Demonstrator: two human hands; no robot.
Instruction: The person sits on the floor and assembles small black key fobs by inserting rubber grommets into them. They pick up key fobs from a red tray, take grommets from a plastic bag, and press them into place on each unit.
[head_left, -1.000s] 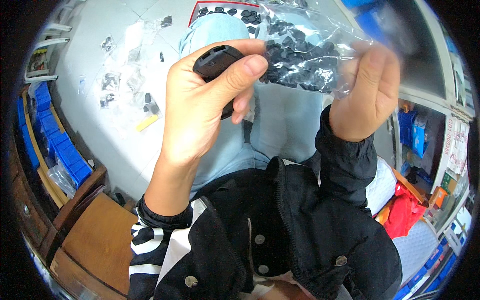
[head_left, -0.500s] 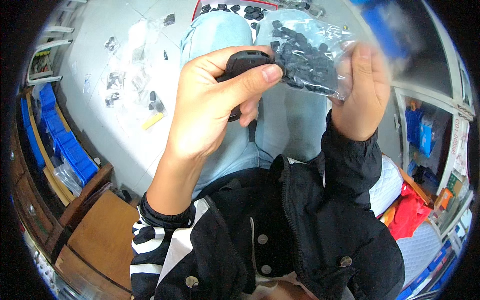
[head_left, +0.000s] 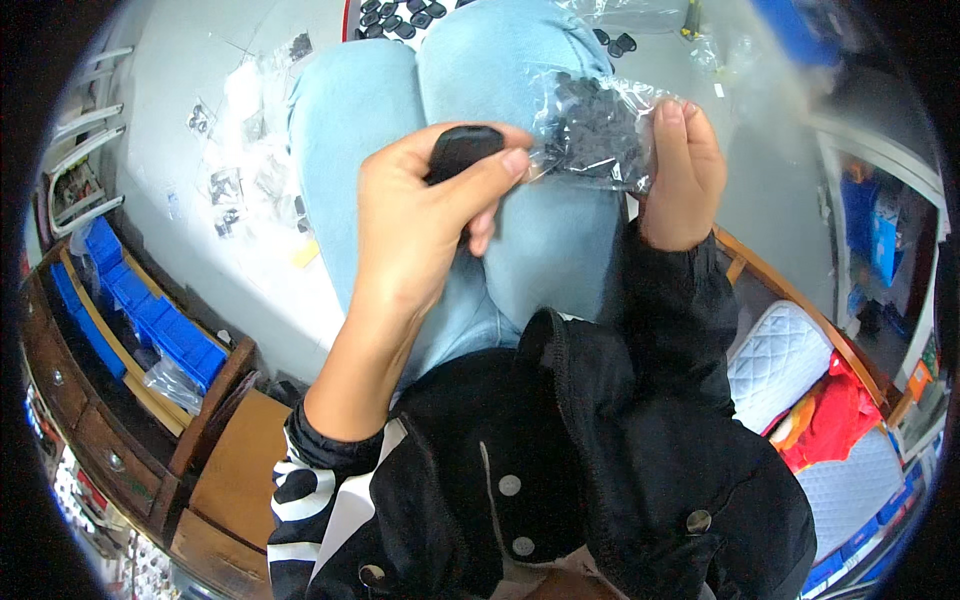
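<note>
Above my lap, my left hand [head_left: 405, 205] is closed round a rounded black plastic piece [head_left: 465, 152] that looks like a key fob shell. More black shows below its curled fingers, but I cannot tell whether it is a second piece. The left thumb and forefinger also meet the near edge of a clear plastic bag [head_left: 640, 92]. Inside the bag lie many small black parts [head_left: 592, 130]. My right hand [head_left: 685, 175] pinches the bag's other side between thumb and fingers. The bag hangs between both hands, over my right thigh.
More black shells lie in a red-rimmed white tray [head_left: 350, 20] beyond my knees. Clear packets [head_left: 245, 130] and a yellow piece [head_left: 305, 253] are on the floor to the left. Blue bins [head_left: 160, 315] stand in a wooden drawer unit; a red cloth [head_left: 825, 415] lies on a quilted pad.
The view has shifted, showing more of my thighs. My right hand and the bag sit closer to my left hand. Both hands keep their hold.
</note>
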